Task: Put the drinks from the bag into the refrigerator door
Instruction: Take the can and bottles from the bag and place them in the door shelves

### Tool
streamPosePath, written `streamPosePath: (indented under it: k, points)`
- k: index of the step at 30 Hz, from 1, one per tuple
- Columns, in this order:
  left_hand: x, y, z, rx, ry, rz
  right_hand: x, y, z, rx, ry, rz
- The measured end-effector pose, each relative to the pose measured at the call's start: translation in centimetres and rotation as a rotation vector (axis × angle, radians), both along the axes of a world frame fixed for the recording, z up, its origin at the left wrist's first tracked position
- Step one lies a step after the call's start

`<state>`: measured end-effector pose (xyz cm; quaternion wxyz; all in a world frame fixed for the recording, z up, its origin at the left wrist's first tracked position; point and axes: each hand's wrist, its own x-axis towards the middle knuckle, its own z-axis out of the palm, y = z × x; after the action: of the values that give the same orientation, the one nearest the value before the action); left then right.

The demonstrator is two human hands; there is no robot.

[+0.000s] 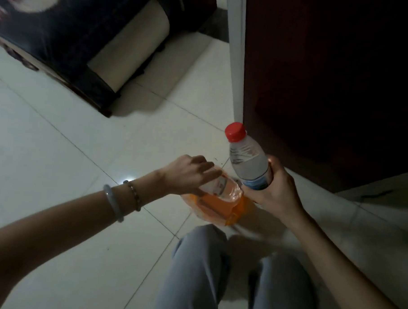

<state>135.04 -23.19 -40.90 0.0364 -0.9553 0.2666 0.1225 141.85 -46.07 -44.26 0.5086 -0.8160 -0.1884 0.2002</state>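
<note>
An orange plastic bag lies on the tiled floor in front of my knees. My right hand grips a clear water bottle with a red cap, held upright above the bag, near the dark refrigerator. My left hand is closed around a second clear bottle, which has a red-and-white label and lies tilted over the bag's mouth. That bottle's cap is hidden under my fingers.
A white edge strip runs up the refrigerator's left side. A dark wooden chair with a pale cushion stands at the upper left. My legs in grey trousers fill the lower middle. Pale floor tiles spread to the left.
</note>
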Motion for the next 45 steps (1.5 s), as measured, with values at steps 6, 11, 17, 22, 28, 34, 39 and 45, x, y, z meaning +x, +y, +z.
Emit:
streamPosePath:
  k: [6,11,17,22,28,34,39,45]
  points:
    - [1.3,-4.1,17.1,-0.168,-0.011,-0.136,-1.8,-4.2,17.8,0.028,0.054,-0.062]
    - [3.0,-10.0,31.4,-0.162,-0.070,-0.361,-4.1,-9.5,31.4,0.040,0.023,-0.195]
    - [5.3,-17.3,42.9,-0.156,-0.232,-0.583,-6.9,-17.3,41.9,0.022,-0.064,-0.396]
    - [6.4,-24.2,49.9,-0.111,-0.282,-0.669,-10.0,-24.3,46.4,0.035,-0.177,-0.614]
    - [6.1,-33.9,55.7,-0.094,-0.241,-0.642,-13.6,-31.9,48.7,0.041,-0.233,-0.891]
    - [6.3,-41.7,56.3,-0.147,-0.455,-0.921,-14.8,-37.3,48.6,0.017,-0.269,-1.110]
    - [6.8,-46.4,55.9,-0.129,-0.551,-1.124,-14.5,-41.1,47.3,-0.024,-0.283,-1.178]
    - [8.5,-50.5,53.3,-0.053,-0.454,-1.136,-13.8,-43.0,45.6,-0.033,-0.262,-1.243]
